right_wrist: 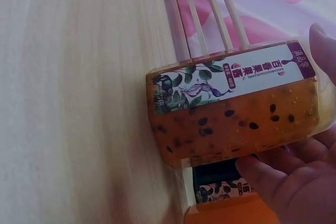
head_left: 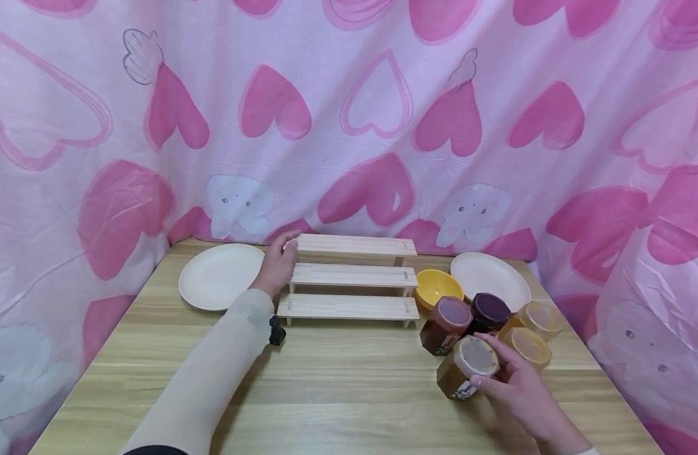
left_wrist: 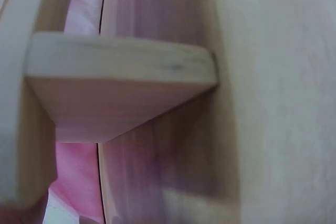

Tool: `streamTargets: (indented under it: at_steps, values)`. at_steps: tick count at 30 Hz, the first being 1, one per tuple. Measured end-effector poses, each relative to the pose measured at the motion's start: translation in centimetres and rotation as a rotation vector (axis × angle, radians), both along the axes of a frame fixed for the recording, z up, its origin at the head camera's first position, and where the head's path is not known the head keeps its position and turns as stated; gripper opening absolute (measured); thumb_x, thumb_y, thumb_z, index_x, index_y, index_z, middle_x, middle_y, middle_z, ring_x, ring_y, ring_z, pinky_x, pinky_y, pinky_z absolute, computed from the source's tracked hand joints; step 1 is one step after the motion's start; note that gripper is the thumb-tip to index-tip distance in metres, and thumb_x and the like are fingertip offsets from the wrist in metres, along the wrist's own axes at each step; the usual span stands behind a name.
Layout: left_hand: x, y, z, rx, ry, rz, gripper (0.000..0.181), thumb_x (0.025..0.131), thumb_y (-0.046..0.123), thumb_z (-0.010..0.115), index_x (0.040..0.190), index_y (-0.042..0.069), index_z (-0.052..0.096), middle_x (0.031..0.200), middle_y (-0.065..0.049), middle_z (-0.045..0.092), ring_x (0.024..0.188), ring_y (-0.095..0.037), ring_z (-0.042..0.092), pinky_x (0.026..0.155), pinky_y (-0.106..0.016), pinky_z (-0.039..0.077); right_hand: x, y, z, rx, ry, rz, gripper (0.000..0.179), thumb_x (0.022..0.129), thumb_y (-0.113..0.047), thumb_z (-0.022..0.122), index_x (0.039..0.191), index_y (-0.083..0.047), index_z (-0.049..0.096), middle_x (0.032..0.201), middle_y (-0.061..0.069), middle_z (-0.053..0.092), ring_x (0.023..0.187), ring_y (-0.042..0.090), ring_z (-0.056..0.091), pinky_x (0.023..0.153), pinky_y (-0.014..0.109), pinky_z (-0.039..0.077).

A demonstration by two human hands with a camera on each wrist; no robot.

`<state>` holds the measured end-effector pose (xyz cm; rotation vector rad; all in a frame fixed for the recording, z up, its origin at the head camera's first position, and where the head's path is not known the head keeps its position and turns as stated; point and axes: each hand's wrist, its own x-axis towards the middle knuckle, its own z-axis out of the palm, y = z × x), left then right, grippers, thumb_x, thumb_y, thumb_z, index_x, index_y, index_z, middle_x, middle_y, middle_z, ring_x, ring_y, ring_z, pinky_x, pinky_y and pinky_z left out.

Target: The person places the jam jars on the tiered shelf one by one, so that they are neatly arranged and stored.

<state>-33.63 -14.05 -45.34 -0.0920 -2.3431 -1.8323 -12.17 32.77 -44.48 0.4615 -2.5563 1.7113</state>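
Toward the back of the table stands a three-step wooden rack (head_left: 349,308), its left end beside my left hand (head_left: 277,264). That hand grips the left end of the top step; in the left wrist view only fingertips (left_wrist: 23,214) show below the wood. My right hand (head_left: 520,385) holds a hexagonal jar of passion fruit jam (right_wrist: 236,108) between thumb and fingers. Amber with dark seeds, the jar has a white label and a pale lid (head_left: 478,355). Behind it are a reddish jar (head_left: 444,325) and a dark purple jar (head_left: 488,313).
Two yellow-lidded jars (head_left: 528,346) stand right of the purple one. A yellow bowl (head_left: 438,287) sits at the rack's right end. White plates lie at the left (head_left: 220,278) and back right (head_left: 491,278). A heart-patterned curtain (head_left: 360,189) hangs behind the table.
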Motion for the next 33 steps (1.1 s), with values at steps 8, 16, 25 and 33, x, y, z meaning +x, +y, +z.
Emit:
streamTargets:
  at_steps: [8, 16, 25, 33]
  values:
    - [0.2, 0.3, -0.1, 0.008, 0.002, 0.009, 0.046, 0.115, 0.039, 0.041, 0.153, 0.018, 0.054, 0.084, -0.004, 0.051, 0.079, -0.02, 0.052, 0.078, -0.038, 0.047, 0.7, -1.1, 0.7, 0.02, -0.039, -0.05, 0.073, 0.09, 0.005, 0.078, 0.155, 0.004, 0.044, 0.127, -0.016, 0.066, 0.11, 0.004, 0.067, 0.089, 0.02, 0.056]
    - [0.2, 0.3, -0.2, 0.01, 0.002, 0.008, 0.048, 0.114, 0.041, 0.041, 0.155, 0.017, 0.052, 0.106, -0.02, 0.057, 0.099, -0.031, 0.057, 0.09, -0.04, 0.047, 0.8, -2.7, 2.3, -0.003, -0.01, 0.028, 0.072, 0.09, 0.008, 0.077, 0.154, 0.005, 0.045, 0.13, -0.009, 0.068, 0.111, 0.007, 0.068, 0.089, 0.022, 0.057]
    - [0.3, 0.1, -0.2, 0.0, 0.003, 0.008, 0.048, 0.114, 0.042, 0.042, 0.155, 0.019, 0.052, 0.093, -0.007, 0.053, 0.085, -0.02, 0.053, 0.082, -0.037, 0.047, 0.5, -4.2, 4.2, -0.008, 0.022, 0.077, 0.071, 0.089, 0.009, 0.076, 0.154, 0.004, 0.046, 0.132, -0.004, 0.067, 0.109, 0.01, 0.068, 0.087, 0.025, 0.059]
    - [0.4, 0.0, -0.1, 0.007, -0.001, -0.01, 0.048, 0.114, 0.043, 0.042, 0.155, 0.019, 0.052, 0.084, -0.003, 0.051, 0.077, -0.018, 0.05, 0.075, -0.036, 0.047, -0.5, -5.4, 5.6, -0.056, 0.08, 0.103, 0.071, 0.087, 0.013, 0.077, 0.151, 0.009, 0.046, 0.131, -0.005, 0.067, 0.106, 0.01, 0.069, 0.085, 0.024, 0.059]
